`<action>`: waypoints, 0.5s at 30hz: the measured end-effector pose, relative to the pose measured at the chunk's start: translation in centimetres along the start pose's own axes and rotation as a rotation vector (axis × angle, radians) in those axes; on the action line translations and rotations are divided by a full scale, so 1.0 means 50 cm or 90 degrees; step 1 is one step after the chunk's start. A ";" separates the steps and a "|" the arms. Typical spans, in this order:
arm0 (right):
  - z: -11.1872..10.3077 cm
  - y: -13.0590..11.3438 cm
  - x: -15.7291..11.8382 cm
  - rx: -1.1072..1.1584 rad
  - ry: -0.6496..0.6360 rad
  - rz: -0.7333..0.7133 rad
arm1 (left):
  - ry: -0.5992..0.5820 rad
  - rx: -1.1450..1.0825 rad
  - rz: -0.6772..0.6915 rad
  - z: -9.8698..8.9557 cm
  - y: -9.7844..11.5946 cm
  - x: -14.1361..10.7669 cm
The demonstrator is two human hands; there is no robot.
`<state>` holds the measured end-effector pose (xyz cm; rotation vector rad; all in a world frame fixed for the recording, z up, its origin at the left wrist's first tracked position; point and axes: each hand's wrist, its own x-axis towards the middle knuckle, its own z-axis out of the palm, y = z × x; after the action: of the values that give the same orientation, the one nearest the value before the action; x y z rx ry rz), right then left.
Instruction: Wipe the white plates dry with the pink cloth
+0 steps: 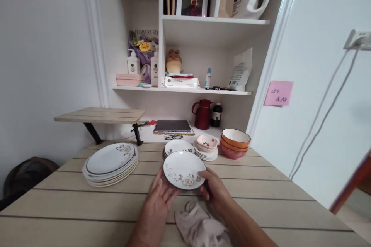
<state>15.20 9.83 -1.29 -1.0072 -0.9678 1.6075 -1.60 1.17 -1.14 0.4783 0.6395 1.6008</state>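
The right hand (pixel 218 190) grips a plate (pixel 182 168); the left hand (pixel 158 197), fingers extended, is at its edge, near a cloth (pixel 199 225).

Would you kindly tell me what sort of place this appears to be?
It looks like a room in a home, probably a desk corner: white shelves hold a framed picture, what seems a closed laptop lies below them, and stacked plates stand on a slatted table.
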 end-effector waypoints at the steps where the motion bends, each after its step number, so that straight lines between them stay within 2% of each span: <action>1: -0.002 0.001 0.002 0.007 0.009 0.004 | -0.015 -0.003 -0.004 0.000 -0.001 -0.001; 6: -0.005 -0.005 0.011 0.038 0.032 0.023 | -0.098 0.002 -0.059 0.007 -0.011 -0.010; 9: -0.003 -0.017 0.007 0.073 0.020 0.040 | -0.133 0.024 -0.082 0.008 -0.021 -0.012; 12: 0.000 -0.029 -0.001 0.154 -0.017 0.050 | -0.141 0.046 -0.081 0.005 -0.030 -0.008; 15: -0.001 -0.036 -0.007 0.201 -0.057 0.035 | -0.119 0.057 -0.075 0.002 -0.032 -0.005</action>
<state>15.87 9.87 0.42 -0.7555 -0.7206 1.7961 -0.31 1.03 -2.07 0.6364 0.5881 1.4024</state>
